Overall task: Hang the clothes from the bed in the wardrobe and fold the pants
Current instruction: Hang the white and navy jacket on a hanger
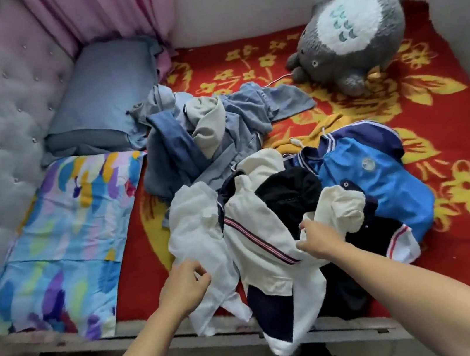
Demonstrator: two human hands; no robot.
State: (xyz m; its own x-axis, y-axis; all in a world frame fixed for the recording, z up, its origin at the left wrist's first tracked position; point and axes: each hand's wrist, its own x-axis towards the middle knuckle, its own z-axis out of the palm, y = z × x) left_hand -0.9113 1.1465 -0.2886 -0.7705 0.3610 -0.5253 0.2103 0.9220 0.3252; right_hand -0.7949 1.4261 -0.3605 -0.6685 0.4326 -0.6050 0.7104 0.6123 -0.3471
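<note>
Judging by how it drapes, the thin white shirt (196,233) is very light, limp and slightly sheer. It will likely sag from any single pinch, so the collar or shoulder seams look like the best places to take it for hanging. It lies at the near edge of the bed (433,115), its lower end spilling over the side, at the left of a tangled pile. The left hand (187,282) pinches its edge with thumb and curled fingers. Just beside it, the white jacket (255,236), with red and navy striped trim and navy panels, looks thicker and heavier, soft but with more body. The right hand (318,238) has its fingers curled into a bunched fold of it, though exactly which layer they hold is hard to tell. A black garment (288,191) and a blue jacket (382,185) are tangled against it. Grey-blue clothes (220,131) are heaped further back, so each piece will probably need lifting clear before it comes free.
</note>
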